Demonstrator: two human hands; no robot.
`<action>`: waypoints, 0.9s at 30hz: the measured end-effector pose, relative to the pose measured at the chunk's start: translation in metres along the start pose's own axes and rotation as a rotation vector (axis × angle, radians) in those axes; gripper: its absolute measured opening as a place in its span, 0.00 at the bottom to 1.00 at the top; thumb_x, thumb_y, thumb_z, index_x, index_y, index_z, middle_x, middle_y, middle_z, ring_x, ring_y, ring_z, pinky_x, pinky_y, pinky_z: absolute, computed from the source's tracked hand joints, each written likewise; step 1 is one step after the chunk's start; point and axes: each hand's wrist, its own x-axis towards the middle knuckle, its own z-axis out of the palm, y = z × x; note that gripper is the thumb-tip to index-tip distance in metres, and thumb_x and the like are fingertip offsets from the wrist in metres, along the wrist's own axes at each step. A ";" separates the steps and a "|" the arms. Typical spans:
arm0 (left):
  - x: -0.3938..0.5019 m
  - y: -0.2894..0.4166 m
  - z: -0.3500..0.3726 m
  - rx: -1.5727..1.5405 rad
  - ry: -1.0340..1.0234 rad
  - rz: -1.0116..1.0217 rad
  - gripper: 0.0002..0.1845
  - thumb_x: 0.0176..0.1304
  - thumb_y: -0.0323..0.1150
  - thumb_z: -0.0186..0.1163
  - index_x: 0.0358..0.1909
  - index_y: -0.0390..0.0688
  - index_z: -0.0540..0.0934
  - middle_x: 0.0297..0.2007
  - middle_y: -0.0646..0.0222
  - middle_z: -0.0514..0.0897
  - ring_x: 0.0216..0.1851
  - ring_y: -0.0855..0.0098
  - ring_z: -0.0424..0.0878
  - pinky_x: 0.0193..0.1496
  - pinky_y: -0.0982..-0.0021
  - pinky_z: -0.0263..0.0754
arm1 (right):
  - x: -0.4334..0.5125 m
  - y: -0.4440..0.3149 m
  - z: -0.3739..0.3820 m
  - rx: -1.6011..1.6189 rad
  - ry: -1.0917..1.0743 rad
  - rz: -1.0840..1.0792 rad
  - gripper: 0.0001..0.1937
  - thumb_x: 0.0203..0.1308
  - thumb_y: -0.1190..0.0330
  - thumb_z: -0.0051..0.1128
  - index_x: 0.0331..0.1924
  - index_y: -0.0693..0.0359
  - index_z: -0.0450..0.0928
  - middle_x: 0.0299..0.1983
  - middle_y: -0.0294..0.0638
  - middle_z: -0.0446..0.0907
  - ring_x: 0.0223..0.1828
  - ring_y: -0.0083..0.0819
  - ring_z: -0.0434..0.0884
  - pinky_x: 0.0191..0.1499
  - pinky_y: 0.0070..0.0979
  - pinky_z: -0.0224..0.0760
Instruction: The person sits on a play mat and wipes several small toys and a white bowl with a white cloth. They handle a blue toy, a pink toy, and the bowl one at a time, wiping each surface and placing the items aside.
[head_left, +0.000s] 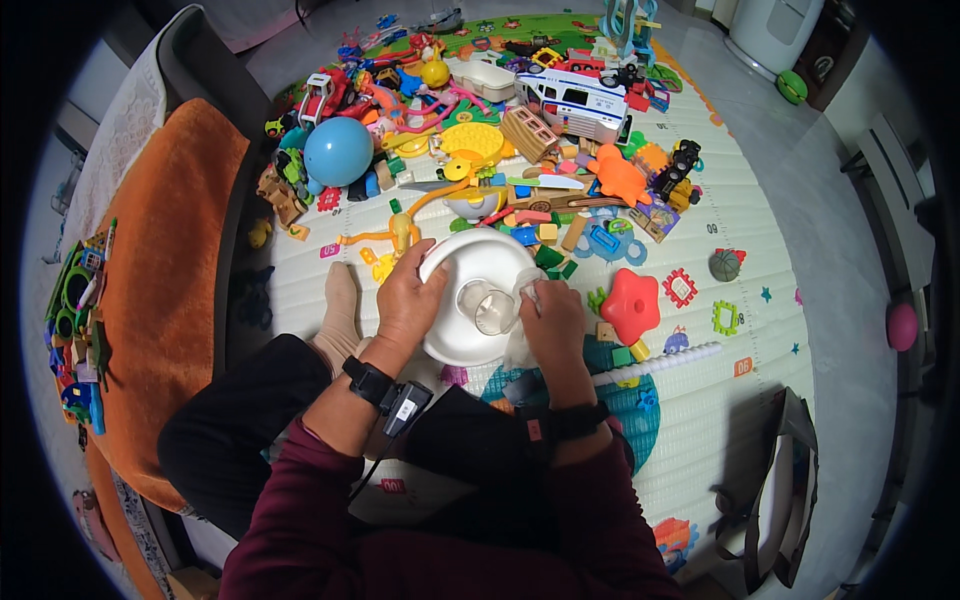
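A white round dish (450, 341) is tilted up in front of me, above the play mat. My left hand (409, 300) grips its left rim, thumb on the inner side. Inside the dish sits a small clear cup (495, 312), which looks empty. My right hand (553, 319) pinches a crumpled white cloth or tissue (519, 345) at the dish's right rim. Part of the cloth hangs below the fingers. Just beyond the dish lies an orange-limbed toy monkey (403, 229). Right of my right hand is a red star-shaped toy (631, 306).
A toy heap spreads across the mat (750, 315), with a blue ball (339, 151) and a white toy police van (574, 103). At left stands a sofa with an orange cover (169, 300). A white ribbed tube (660, 362) and an open bag (776, 487) lie at right.
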 end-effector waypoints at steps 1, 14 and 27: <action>0.001 -0.003 0.000 0.000 0.008 -0.014 0.22 0.60 0.41 0.62 0.55 0.45 0.76 0.44 0.58 0.84 0.43 0.61 0.83 0.46 0.68 0.76 | -0.001 0.000 0.000 -0.027 -0.009 -0.004 0.11 0.55 0.65 0.59 0.38 0.62 0.77 0.37 0.46 0.77 0.42 0.47 0.75 0.46 0.41 0.70; 0.001 -0.022 0.024 -0.277 -0.013 -0.136 0.21 0.62 0.38 0.64 0.54 0.40 0.76 0.44 0.62 0.83 0.44 0.68 0.81 0.49 0.72 0.74 | -0.017 -0.005 0.017 -0.047 -0.460 0.063 0.17 0.50 0.62 0.57 0.37 0.68 0.80 0.39 0.52 0.79 0.44 0.49 0.78 0.49 0.41 0.71; 0.011 -0.019 0.014 -0.716 0.009 -0.588 0.14 0.65 0.33 0.61 0.50 0.40 0.75 0.39 0.70 0.81 0.37 0.79 0.77 0.40 0.77 0.74 | -0.021 -0.018 0.017 0.111 -0.377 -0.263 0.14 0.57 0.61 0.53 0.34 0.65 0.79 0.33 0.53 0.80 0.36 0.53 0.80 0.42 0.41 0.72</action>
